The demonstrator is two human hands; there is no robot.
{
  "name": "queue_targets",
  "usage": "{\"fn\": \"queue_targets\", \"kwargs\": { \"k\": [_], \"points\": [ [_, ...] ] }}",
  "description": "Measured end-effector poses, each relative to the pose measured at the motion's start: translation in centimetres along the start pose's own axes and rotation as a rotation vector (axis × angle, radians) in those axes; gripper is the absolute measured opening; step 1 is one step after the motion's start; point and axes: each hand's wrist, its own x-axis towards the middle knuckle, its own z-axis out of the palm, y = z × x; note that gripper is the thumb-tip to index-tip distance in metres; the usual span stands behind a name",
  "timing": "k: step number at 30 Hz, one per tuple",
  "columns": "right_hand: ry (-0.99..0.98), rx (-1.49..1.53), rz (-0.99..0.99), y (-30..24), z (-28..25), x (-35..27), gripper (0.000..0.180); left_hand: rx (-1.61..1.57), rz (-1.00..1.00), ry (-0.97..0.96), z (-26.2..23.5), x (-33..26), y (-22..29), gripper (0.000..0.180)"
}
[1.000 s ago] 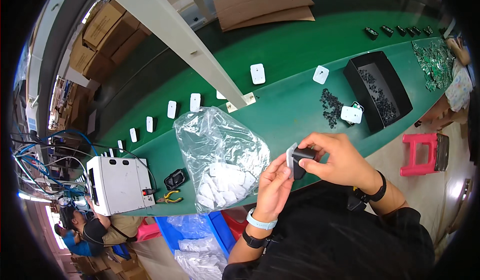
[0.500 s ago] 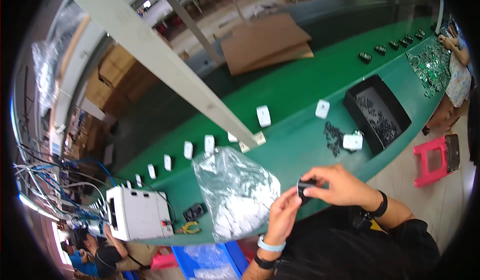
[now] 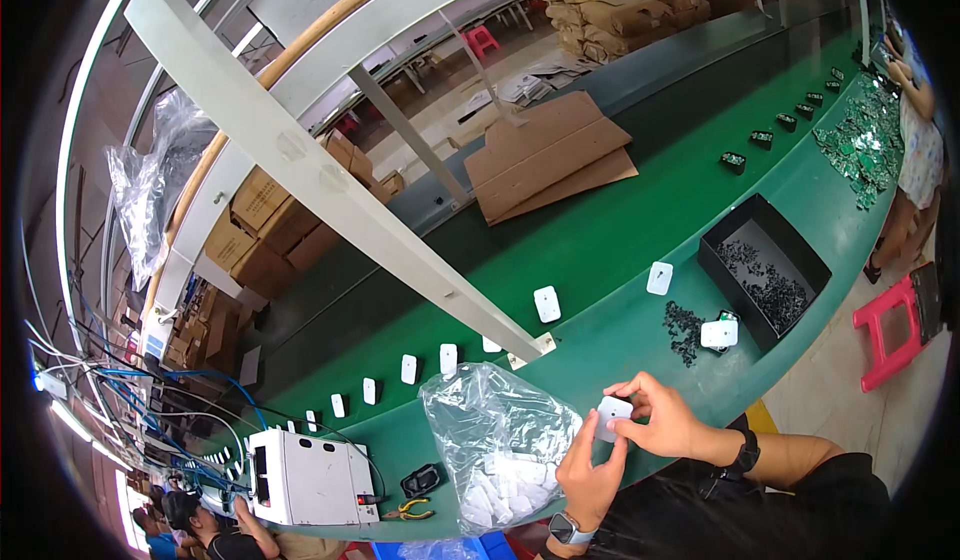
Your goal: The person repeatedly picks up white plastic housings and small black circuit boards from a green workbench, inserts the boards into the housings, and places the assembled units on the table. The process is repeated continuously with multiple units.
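Note:
A small white plastic housing [image 3: 612, 417] with rounded corners and a dark spot on its face is held between my two hands. My left hand [image 3: 590, 472] closes its fingertips on the near left edge. My right hand [image 3: 660, 418] pinches it from the right, thumb on the white face. Just left of my hands lies a clear plastic bag [image 3: 490, 410] with several white covers [image 3: 510, 490] inside. Beyond my right hand, another white housing [image 3: 718, 334] rests with a bit of green board showing, beside a scatter of small black parts [image 3: 684, 332].
A black box [image 3: 770, 270] of small black parts stands to the right. White housings [image 3: 548, 304] line the green belt. A white machine [image 3: 310, 480], yellow-handled pliers [image 3: 410, 510] and a slanting metal post [image 3: 340, 180] are on the left. A person [image 3: 905, 110] works at far right.
The held housing has turned over: its dark side faced me before, and its white face shows now. Both hands stay on it. The view has shifted, so the bench sits lower in it.

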Motion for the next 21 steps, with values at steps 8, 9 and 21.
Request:
{"fn": "queue_targets", "kwargs": {
  "k": [8, 9, 21],
  "points": [
    [-0.071, 0.164, -0.065, 0.6, 0.7, -0.4, 0.041, -0.845, -0.592, -0.048, -1.1, -0.8, -2.6, 0.028],
    [-0.075, 0.168, -0.077, 0.7, 0.7, -0.6, 0.041, -0.886, -0.625, -0.049, -1.3, -1.1, -3.3, 0.029],
    [-0.111, 0.155, -0.01, 1.0, 0.7, -1.0, 0.044, -0.824, -0.589, -0.008, -1.1, -1.8, -3.7, 0.022]
  ]
}}
